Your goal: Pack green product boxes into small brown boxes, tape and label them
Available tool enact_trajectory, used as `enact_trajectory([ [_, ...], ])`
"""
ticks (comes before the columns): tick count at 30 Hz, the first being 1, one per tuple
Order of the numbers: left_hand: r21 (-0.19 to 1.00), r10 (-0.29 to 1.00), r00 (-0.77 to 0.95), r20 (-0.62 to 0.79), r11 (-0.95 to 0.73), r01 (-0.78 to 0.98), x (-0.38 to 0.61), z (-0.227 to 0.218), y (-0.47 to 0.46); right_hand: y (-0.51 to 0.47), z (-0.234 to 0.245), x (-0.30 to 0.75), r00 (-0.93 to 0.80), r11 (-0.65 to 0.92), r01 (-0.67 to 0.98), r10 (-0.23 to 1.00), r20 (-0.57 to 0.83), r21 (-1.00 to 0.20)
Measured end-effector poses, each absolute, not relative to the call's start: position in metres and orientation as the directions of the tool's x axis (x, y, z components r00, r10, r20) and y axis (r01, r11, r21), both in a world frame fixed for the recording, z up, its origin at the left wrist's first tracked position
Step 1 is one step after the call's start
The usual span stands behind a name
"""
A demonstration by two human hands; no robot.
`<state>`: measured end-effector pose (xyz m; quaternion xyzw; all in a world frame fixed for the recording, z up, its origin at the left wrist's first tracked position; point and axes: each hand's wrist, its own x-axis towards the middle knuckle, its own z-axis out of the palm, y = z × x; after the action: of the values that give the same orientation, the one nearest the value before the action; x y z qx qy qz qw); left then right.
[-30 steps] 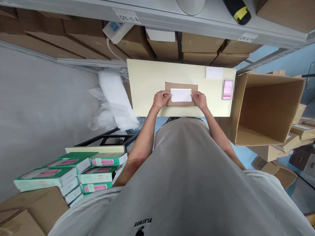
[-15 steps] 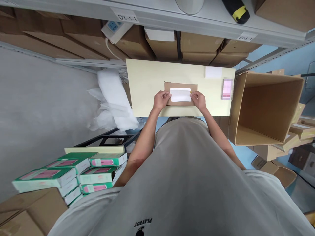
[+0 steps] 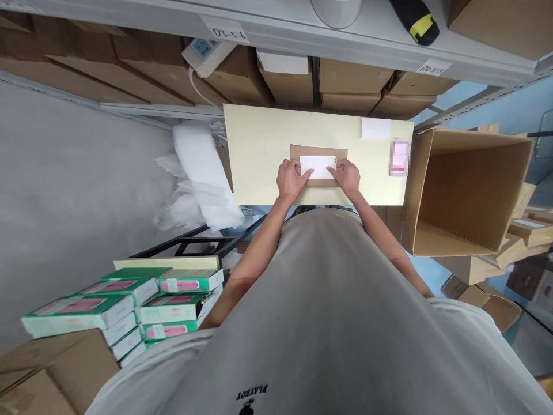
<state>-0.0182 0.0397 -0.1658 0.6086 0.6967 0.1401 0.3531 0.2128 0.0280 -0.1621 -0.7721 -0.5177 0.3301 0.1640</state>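
Note:
A thin white rectangular box point(image 3: 318, 163), with a small yellow mark at its upper right corner, lies over a brown cardboard piece point(image 3: 318, 151). My left hand point(image 3: 292, 180) grips the box's left end, its thumb across the front face. At the other end my right hand point(image 3: 347, 177) holds it too, thumb pressed on the lower right part. Both hands have bent fingers, partly hidden at the box's edges. Underneath is a pale yellow tabletop point(image 3: 259, 155).
A white card point(image 3: 375, 128) and a pink-white packet point(image 3: 398, 158) lie on the table's right. Beside it stands an open carton point(image 3: 470, 190). White foam wrap point(image 3: 203, 173) hangs at the left, above green-white boxes point(image 3: 82, 311). A shelf point(image 3: 276, 31) crosses the far side.
Both thumbs have moved inward onto the white box's face, my left hand shifting right. The white piece showed a fold line and curled edges before; its face now looks flat.

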Motion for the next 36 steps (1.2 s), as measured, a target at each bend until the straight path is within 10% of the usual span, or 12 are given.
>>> enact_trajectory([
  [12, 0.591, 0.917, -0.142, -0.372, 0.352, 0.726, -0.018, -0.176, 0.06, 0.031, -0.172, 0.209, 0.312, -0.443, 0.723, 0.894, -0.322, -0.529],
  [21, 0.714, 0.842, 0.492, -0.223, -0.202, 0.67, 0.026, -0.167, 0.014, 0.006, -0.158, 0.17, -0.152, -0.029, 0.86, 0.938, -0.31, -0.509],
  [36, 0.626, 0.842, 0.462, -0.277, -0.207, 0.752, 0.006, -0.166, -0.007, -0.011, -0.148, 0.171, -0.085, -0.044, 0.921, 0.947, -0.311, -0.387],
])
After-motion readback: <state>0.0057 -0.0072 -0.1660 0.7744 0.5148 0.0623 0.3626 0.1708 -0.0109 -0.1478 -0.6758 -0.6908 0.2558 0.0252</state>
